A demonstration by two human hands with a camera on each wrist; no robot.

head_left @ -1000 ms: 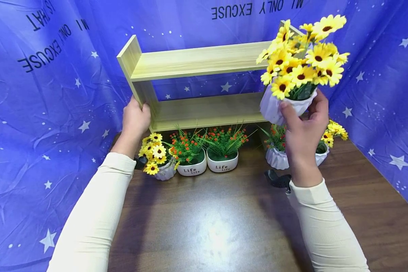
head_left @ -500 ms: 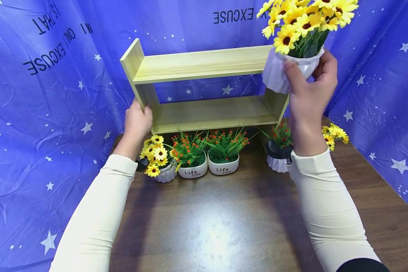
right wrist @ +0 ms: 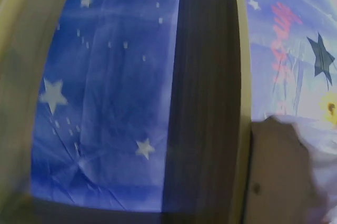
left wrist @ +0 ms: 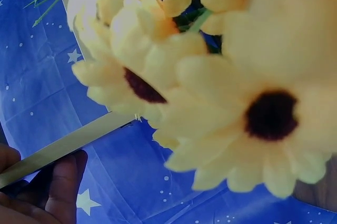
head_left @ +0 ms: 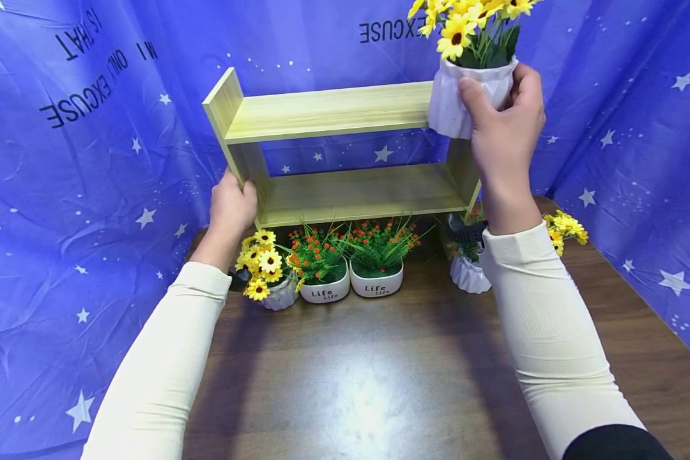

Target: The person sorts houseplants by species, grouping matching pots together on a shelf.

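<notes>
Brown table point(head_left: 379, 383), five pots below, one white pot point(head_left: 466, 102) in right hand point(head_left: 503, 137)

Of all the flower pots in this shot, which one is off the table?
The white ribbed pot of yellow daisies, gripped by the right hand at the wooden shelf's top right end. All the other pots stand on the table under the shelf.

Looks like a staged recording booth, not a lived-in room — blue star-print cloth point(head_left: 92, 191) w/ printed lettering is hung as backdrop on all sides, creased, hiding any walls. Just one dark wood table point(head_left: 379, 383) in the middle, w/ a small light-wood two-tier shelf point(head_left: 333, 153) at the back. Props only: row of fake flower pots point(head_left: 351, 268) — some marked "Life" — lined up below the shelf.
</notes>
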